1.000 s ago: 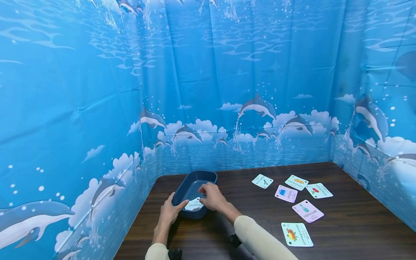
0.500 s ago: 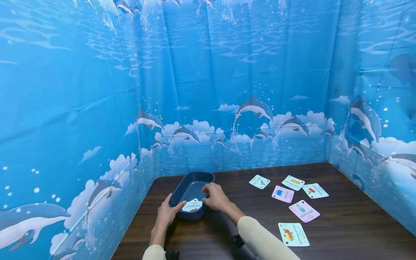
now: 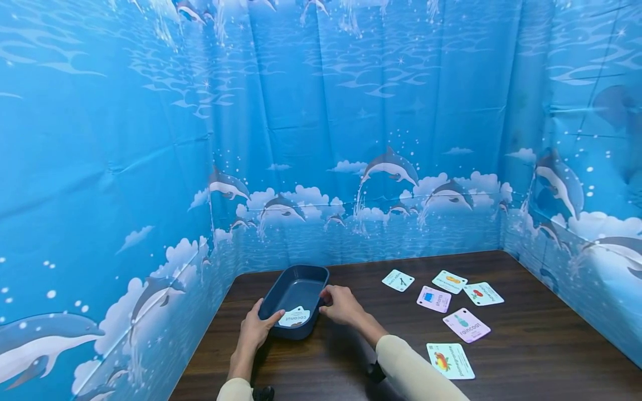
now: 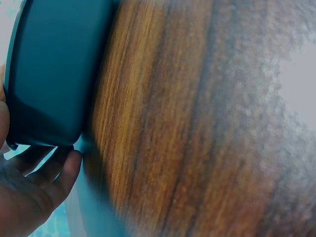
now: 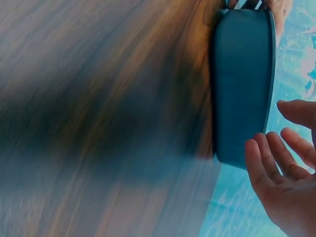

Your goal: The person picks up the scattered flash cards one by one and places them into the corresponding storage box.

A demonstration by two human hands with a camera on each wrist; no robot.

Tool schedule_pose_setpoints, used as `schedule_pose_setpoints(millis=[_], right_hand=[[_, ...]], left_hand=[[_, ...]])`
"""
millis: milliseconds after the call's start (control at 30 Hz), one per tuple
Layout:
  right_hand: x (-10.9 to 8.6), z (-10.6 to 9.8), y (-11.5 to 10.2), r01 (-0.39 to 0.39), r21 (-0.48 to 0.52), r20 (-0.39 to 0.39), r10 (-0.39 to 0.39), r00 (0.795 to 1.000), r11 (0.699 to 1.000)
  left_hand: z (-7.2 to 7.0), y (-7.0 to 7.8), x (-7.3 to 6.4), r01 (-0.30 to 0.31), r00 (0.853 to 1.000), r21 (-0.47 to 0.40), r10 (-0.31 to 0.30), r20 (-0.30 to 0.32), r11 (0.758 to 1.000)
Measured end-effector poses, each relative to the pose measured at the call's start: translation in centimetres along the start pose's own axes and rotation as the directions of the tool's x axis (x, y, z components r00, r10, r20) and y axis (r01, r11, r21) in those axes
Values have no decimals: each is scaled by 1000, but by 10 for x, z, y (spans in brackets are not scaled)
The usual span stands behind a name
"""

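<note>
the left hand (image 3: 254, 327) is grasping the dark blue bin (image 3: 300, 291) at its left rim; the right hand (image 3: 343, 306) is hovering released beside the right wall. the coconut card (image 3: 295, 317) is lying inside, at the near end; the pomegranate card (image 3: 450, 361) is lying on the counter (image 3: 541, 328).

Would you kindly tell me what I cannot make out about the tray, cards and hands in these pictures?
Head view: the bottom of the coconut card is hidden behind the near rim of the tray.
Head view: fine print on the raincoat card is too small.
Left wrist view: the left hand is cut off by the left edge.
Right wrist view: the right hand is cut off by the right edge.
</note>
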State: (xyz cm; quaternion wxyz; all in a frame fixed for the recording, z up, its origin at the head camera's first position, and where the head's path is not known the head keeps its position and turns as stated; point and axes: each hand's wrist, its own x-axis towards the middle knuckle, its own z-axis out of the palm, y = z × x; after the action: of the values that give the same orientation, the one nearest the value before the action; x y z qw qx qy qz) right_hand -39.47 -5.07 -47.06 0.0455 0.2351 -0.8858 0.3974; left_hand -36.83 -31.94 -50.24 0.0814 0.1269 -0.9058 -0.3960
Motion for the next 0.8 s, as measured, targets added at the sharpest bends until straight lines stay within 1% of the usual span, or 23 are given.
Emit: schedule_pose_setpoints(millis=[167, 300, 367, 567, 800], right_hand=[[-6, -12, 12, -27, -11, 15, 27, 1000, 1000], [-12, -23, 22, -53, -20, 39, 54, 998, 998], [-14, -27, 26, -53, -25, 45, 54, 997, 998], [-20, -33, 36, -56, -59, 49, 59, 997, 997], [-27, -41, 44, -77, -52, 50, 80, 996, 996]], left_hand=[[1, 1, 1, 3, 1000, 8, -3, 9, 1000], [0, 0, 2, -5, 1000, 14, 5, 12, 1000], [-2, -1, 2, -13, 1000, 14, 12, 11, 1000], [-3, -1, 1, -31, 999, 8, 31, 23, 999], [-2, 0, 1, -42, 999, 7, 42, 25, 999]])
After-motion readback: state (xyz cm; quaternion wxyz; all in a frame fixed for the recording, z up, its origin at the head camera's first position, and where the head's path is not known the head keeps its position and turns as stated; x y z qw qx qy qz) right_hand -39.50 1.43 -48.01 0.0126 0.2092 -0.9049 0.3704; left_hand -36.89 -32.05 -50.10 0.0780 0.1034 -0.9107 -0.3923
